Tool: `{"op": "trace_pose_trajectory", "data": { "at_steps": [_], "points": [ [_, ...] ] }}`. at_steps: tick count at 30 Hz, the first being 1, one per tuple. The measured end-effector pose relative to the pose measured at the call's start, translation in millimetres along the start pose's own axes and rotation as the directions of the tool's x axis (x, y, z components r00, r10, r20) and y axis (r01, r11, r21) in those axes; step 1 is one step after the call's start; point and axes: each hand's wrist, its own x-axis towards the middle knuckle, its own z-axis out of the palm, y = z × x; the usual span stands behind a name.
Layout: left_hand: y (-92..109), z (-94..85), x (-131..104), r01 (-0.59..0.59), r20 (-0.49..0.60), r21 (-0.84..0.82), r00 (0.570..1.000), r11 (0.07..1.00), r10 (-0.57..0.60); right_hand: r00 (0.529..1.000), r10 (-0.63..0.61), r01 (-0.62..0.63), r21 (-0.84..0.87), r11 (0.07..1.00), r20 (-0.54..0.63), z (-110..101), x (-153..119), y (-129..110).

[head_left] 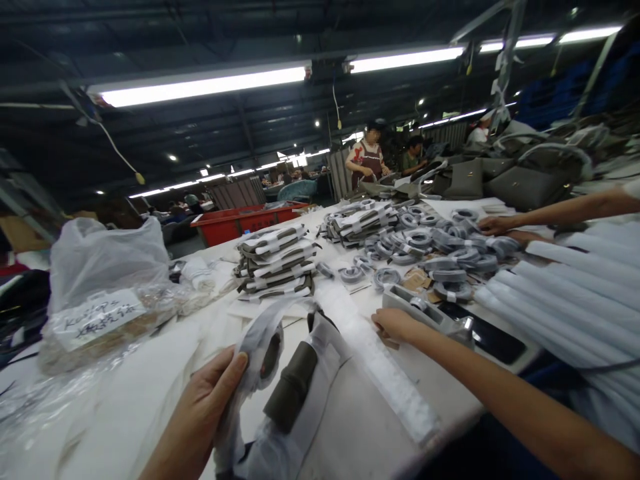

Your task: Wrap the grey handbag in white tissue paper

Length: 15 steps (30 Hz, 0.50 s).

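Green wrapped strap lies left of the foam strip, long side leaning toward that strip's far end | left fingers, the nearer ones, pinch its loop | right fingers, right of the foam strip: I can't tell if holding

- Strap stack: dark olive, banded in white.
- Wrapped strap in front of the strap stack: olive-green, with translucent white wrapping.
- Coils right of the strap stack: grey, white-banded.
- Bin behind it: red.
- Plastic bag left of it: cloudy white; label white, black writing.
- Rolls far right of it: bluish white.
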Motion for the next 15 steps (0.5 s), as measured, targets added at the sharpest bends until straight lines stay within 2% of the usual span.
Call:
{"op": "trace_pose_trajectory", "data": {
  "at_steps": [4, 9, 15],
  "points": [
    [3, 0.8, -1, -0.022, 0.011, 0.011, 1.000, 1.000, 0.022, 0.999, 0.030, -0.029, 0.020, 0.999, -0.034, -7, -2, -4],
    [5, 1.2, 0, -0.041, 0.033, 0.019, 0.999, 0.999, 0.041, 0.979, 0.096, -0.069, 0.146, 0.987, -0.182, -4, -13, -5],
    [1, 3.1, -1, 0.005, 0.046, -0.010, 0.999, 1.000, -0.004, 0.923, 0.117, 0.006, 0.319, 0.948, -0.366, -9, -30, -4]
  ]
}}
